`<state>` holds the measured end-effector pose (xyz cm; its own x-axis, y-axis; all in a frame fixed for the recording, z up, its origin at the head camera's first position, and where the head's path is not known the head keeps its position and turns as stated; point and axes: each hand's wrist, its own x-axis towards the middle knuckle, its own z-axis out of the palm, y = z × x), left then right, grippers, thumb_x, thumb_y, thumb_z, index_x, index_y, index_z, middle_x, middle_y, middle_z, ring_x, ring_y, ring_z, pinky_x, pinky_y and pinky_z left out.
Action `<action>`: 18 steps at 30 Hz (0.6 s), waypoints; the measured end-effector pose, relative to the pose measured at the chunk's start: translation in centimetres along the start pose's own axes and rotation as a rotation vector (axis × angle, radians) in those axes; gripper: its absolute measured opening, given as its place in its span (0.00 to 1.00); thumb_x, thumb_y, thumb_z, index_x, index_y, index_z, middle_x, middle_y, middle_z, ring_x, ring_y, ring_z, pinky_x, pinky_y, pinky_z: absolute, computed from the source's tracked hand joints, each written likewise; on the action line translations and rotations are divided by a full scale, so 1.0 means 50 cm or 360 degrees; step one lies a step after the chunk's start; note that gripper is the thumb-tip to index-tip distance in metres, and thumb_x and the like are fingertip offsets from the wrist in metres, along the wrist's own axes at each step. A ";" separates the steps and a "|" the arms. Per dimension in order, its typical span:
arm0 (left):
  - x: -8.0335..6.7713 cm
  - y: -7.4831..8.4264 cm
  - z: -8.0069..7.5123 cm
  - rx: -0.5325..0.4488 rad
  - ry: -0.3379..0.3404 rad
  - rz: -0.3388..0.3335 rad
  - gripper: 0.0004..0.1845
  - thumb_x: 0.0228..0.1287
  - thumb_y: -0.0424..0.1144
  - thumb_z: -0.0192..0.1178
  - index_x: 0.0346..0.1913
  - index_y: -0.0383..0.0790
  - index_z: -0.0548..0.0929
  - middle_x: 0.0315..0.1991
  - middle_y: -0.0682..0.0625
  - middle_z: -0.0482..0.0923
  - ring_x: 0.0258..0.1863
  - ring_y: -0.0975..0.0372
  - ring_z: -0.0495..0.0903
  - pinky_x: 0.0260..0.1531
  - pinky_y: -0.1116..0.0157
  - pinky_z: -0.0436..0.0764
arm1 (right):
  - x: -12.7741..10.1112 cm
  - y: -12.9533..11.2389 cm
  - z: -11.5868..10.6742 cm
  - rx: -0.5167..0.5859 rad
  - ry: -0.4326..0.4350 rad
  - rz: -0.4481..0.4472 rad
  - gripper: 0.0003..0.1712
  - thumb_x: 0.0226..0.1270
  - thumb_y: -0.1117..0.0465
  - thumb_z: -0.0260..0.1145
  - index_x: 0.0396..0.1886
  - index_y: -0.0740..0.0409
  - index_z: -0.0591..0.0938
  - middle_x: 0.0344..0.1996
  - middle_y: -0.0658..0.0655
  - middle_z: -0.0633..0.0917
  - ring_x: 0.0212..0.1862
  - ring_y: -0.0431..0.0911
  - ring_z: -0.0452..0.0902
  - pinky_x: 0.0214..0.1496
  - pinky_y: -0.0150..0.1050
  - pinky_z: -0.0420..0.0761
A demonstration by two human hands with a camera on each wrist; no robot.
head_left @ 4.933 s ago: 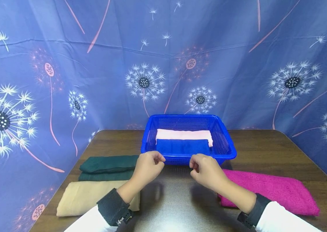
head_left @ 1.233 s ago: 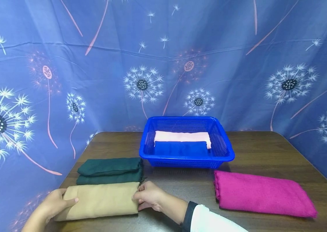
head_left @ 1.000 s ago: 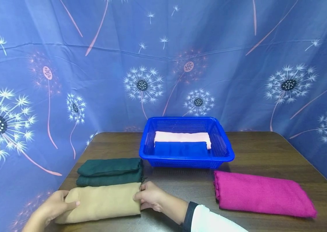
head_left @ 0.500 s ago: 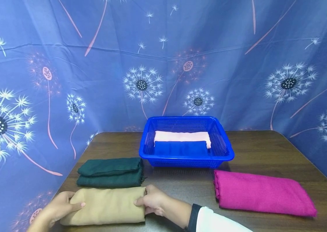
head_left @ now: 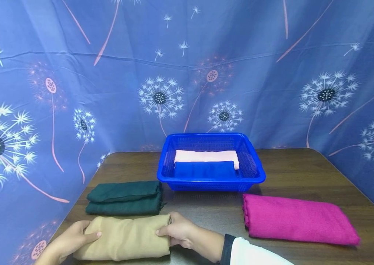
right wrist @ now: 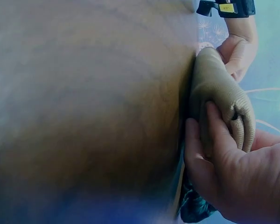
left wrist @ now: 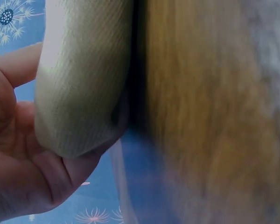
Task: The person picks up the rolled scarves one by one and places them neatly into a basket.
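Matt, finely ribbed beige cloth point(head_left: 125, 237) stretches between the left grip point(head_left: 74, 237) and right grip point(head_left: 182, 230). Beyond them, a glossy plastic basket point(head_left: 211, 180) stands on a smooth wood-grain tabletop point(head_left: 289, 171); right of the right grip, rough-looking magenta cloth point(head_left: 299, 219).

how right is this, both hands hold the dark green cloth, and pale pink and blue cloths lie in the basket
Wrong cloth: the left hand and right hand hold the folded beige cloth, as the head view shows. The pale pink cloth and blue cloth do lie in the blue plastic basket.
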<state>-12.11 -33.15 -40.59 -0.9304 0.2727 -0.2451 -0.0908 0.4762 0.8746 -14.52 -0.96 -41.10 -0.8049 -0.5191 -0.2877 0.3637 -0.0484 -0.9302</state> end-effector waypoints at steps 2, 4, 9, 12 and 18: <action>0.003 0.001 0.003 -0.0052 -0.0026 0.0009 0.25 0.60 0.38 0.54 0.47 0.14 0.65 0.33 0.44 0.76 0.27 0.58 0.78 0.28 0.62 0.78 | -0.001 -0.001 -0.005 -0.0010 0.0011 0.0001 0.18 0.50 0.78 0.58 0.41 0.68 0.65 0.32 0.62 0.78 0.32 0.51 0.79 0.32 0.49 0.79; 0.005 0.002 0.005 -0.0115 -0.0063 0.0017 0.25 0.61 0.38 0.53 0.48 0.14 0.64 0.33 0.44 0.76 0.27 0.57 0.78 0.28 0.61 0.79 | -0.004 -0.003 -0.009 -0.0028 0.0017 0.0012 0.18 0.50 0.77 0.59 0.41 0.68 0.65 0.32 0.62 0.78 0.31 0.51 0.79 0.31 0.49 0.79; 0.008 0.002 0.008 -0.0336 -0.0200 0.0009 0.20 0.63 0.36 0.50 0.48 0.18 0.65 0.30 0.41 0.79 0.25 0.55 0.80 0.26 0.57 0.79 | -0.010 -0.005 -0.021 -0.0070 0.0047 0.0033 0.19 0.50 0.76 0.60 0.42 0.68 0.65 0.31 0.64 0.78 0.31 0.54 0.79 0.28 0.51 0.78; 0.010 0.001 0.011 -0.0440 -0.0269 0.0022 0.18 0.64 0.34 0.47 0.49 0.21 0.65 0.29 0.40 0.79 0.26 0.53 0.80 0.27 0.55 0.79 | -0.015 -0.004 -0.030 -0.0092 0.0067 0.0034 0.20 0.50 0.74 0.60 0.43 0.67 0.65 0.30 0.64 0.78 0.30 0.55 0.79 0.27 0.53 0.78; 0.017 0.012 0.017 -0.0523 -0.0318 0.0028 0.20 0.65 0.33 0.46 0.54 0.22 0.59 0.35 0.39 0.78 0.30 0.52 0.80 0.31 0.53 0.79 | -0.029 -0.003 -0.051 -0.0082 0.0061 0.0037 0.22 0.48 0.72 0.61 0.44 0.67 0.64 0.31 0.64 0.77 0.30 0.54 0.79 0.27 0.52 0.78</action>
<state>-12.67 -31.93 -40.64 -0.8481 0.4515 -0.2773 -0.2147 0.1857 0.9589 -14.61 1.99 -41.14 -0.8143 -0.4864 -0.3167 0.3585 0.0078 -0.9335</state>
